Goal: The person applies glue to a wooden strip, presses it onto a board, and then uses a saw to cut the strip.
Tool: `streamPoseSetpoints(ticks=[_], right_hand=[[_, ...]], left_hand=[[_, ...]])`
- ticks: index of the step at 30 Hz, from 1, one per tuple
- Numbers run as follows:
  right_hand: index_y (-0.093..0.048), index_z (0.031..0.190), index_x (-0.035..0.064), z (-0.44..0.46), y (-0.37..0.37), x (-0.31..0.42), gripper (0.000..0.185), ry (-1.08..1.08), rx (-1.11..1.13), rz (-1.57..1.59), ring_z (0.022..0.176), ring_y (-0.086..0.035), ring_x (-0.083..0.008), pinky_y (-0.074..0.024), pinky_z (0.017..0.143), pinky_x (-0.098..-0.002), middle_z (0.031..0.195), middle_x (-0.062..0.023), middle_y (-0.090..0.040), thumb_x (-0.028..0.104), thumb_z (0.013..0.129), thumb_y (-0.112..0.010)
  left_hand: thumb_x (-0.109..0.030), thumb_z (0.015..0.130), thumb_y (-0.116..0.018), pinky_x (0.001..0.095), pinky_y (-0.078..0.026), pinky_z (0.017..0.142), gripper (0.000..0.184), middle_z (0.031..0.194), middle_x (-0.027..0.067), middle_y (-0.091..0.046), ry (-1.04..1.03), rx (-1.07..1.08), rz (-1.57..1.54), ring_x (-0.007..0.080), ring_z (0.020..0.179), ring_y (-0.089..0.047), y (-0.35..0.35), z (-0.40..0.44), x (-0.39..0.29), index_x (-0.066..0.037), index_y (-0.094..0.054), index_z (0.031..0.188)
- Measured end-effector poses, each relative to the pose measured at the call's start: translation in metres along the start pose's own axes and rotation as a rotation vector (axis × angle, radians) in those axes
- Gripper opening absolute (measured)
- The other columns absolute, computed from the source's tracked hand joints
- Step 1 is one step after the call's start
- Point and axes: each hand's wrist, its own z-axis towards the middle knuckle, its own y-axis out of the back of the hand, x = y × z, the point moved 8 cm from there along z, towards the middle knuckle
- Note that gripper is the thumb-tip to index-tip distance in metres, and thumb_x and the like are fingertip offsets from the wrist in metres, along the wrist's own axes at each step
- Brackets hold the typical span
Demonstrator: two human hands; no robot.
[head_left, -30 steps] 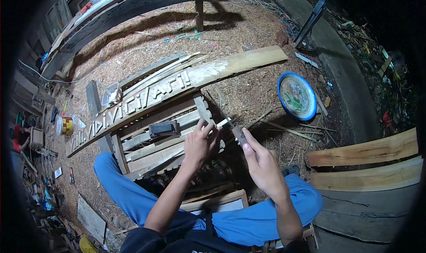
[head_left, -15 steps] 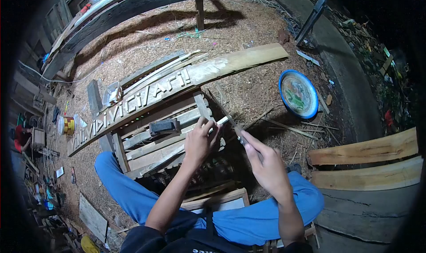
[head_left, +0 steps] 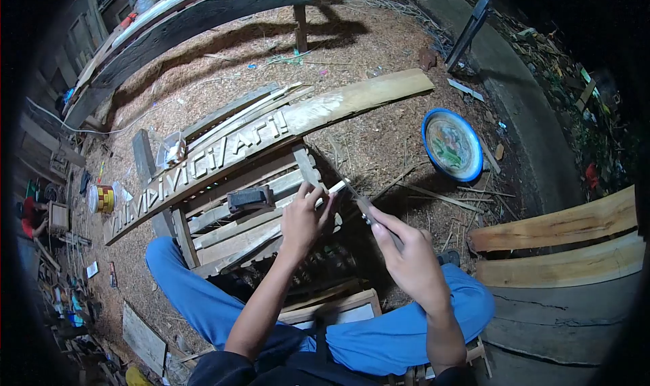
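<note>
Near slatted wood, a pale, slender piece between clamped left fingers, right fingers tight around a narrow tool.

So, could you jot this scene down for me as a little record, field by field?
Left hand: the hand pinches a thin wood strip
Right hand: the hand grips a narrow-bladed tool, blade by the strip's end; exact type unclear
Support: low slatted wooden stand
On the stand: dark block
Beyond the block: long board with raised lettering
Right side: round blue-rimmed tray on the ground, two pale planks nearer the person
Ground: strewn with shavings
</note>
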Motion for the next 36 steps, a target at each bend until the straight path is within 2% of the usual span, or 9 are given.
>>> streamPoseSetpoints(ticks=[8, 9, 14, 16, 20, 22, 26, 27, 36], right_hand=[[-0.068, 0.132, -0.0053, 0.006, -0.001, -0.001, 0.035, 0.002, -0.019, 0.015, 0.108, -0.075, -0.022, -0.0556, 0.096, -0.0334, 0.117, -0.022, -0.077, 0.018, 0.105, -0.064], [-0.066, 0.135, -0.0021, 0.002, 0.003, 0.001, 0.035, 0.032, -0.013, 0.056, 0.113, -0.075, -0.0301, -0.0563, 0.093, -0.0359, 0.12, -0.0261, -0.074, 0.017, 0.106, -0.062], [-0.069, 0.129, -0.004, 0.012, -0.013, -0.026, 0.032, 0.043, -0.111, 0.104, 0.108, -0.076, -0.0306, -0.0578, 0.089, -0.0366, 0.115, -0.0274, -0.074, 0.016, 0.104, -0.064], [-0.07, 0.129, -0.0032, 0.008, -0.013, -0.019, 0.033, 0.017, -0.059, 0.026, 0.108, -0.075, -0.0221, -0.0561, 0.094, -0.0337, 0.115, -0.0203, -0.078, 0.017, 0.104, -0.066], [-0.07, 0.129, -0.0034, 0.001, 0.001, -0.007, 0.034, 0.015, -0.05, 0.04, 0.108, -0.075, -0.0216, -0.0559, 0.094, -0.0343, 0.115, -0.0202, -0.078, 0.018, 0.103, -0.067], [-0.07, 0.126, -0.0048, 0.008, -0.002, -0.018, 0.034, 0.08, -0.116, 0.051, 0.105, -0.077, -0.0313, -0.0581, 0.089, -0.0373, 0.113, -0.0264, -0.075, 0.019, 0.103, -0.067], [-0.07, 0.127, -0.0046, 0.005, 0.004, -0.01, 0.034, 0.022, -0.075, 0.053, 0.102, -0.078, -0.0315, -0.0582, 0.088, -0.0378, 0.111, -0.0257, -0.076, 0.02, 0.103, -0.067], [-0.07, 0.127, -0.0046, 0.004, 0.004, -0.009, 0.034, 0.027, -0.072, 0.053, 0.102, -0.078, -0.0315, -0.0582, 0.088, -0.0378, 0.111, -0.0257, -0.076, 0.02, 0.103, -0.067], [-0.067, 0.129, -0.0047, -0.004, 0.01, 0.005, 0.034, 0.093, -0.08, 0.015, 0.105, -0.075, -0.0378, -0.0581, 0.088, -0.0394, 0.11, -0.0285, -0.074, 0.017, 0.103, -0.064]], left_hand=[[-0.028, 0.096, -0.075, 0.0499, -0.052, 0.069, 0.025, 0.096, 0.0164, -0.062, 0.036, 0.015, -0.005, 0.0425, 0.082, -0.067, 0.002, 0.0, -0.002, -0.005, -0.067, 0.093], [-0.028, 0.096, -0.075, 0.05, -0.052, 0.069, 0.024, 0.096, 0.0165, -0.062, 0.018, 0.007, -0.018, 0.0427, 0.082, -0.066, 0.004, 0.0, -0.005, -0.005, -0.068, 0.094], [-0.027, 0.096, -0.075, 0.0499, -0.053, 0.069, 0.024, 0.096, 0.0162, -0.062, 0.001, 0.029, 0.01, 0.0424, 0.082, -0.067, -0.003, -0.001, -0.003, -0.004, -0.068, 0.094], [-0.026, 0.096, -0.075, 0.0496, -0.053, 0.068, 0.023, 0.096, 0.0158, -0.062, 0.027, 0.034, 0.026, 0.0415, 0.08, -0.068, -0.003, -0.001, 0.0, -0.005, -0.069, 0.095], [-0.025, 0.096, -0.075, 0.0486, -0.053, 0.07, 0.021, 0.097, 0.0158, -0.063, 0.046, 0.047, 0.014, 0.0413, 0.081, -0.067, 0.001, 0.001, -0.002, -0.006, -0.068, 0.096], [-0.025, 0.096, -0.075, 0.0485, -0.053, 0.071, 0.021, 0.097, 0.0159, -0.062, 0.037, 0.044, 0.006, 0.0416, 0.081, -0.067, -0.003, -0.001, 0.0, -0.005, -0.068, 0.095], [-0.025, 0.096, -0.075, 0.0482, -0.052, 0.071, 0.022, 0.098, 0.0162, -0.062, 0.035, 0.006, -0.004, 0.0419, 0.084, -0.066, -0.001, -0.001, 0.0, -0.005, -0.066, 0.094], [-0.037, 0.099, -0.07, 0.051, -0.054, 0.065, 0.028, 0.102, 0.0132, -0.063, -0.002, -0.006, 0.035, 0.0408, 0.079, -0.069, 0.0, 0.0, -0.002, -0.01, -0.067, 0.093], [-0.035, 0.099, -0.072, 0.0507, -0.053, 0.063, 0.026, 0.1, 0.0127, -0.063, 0.005, 0.006, 0.019, 0.0405, 0.076, -0.068, -0.002, -0.001, 0.003, -0.01, -0.066, 0.093]])
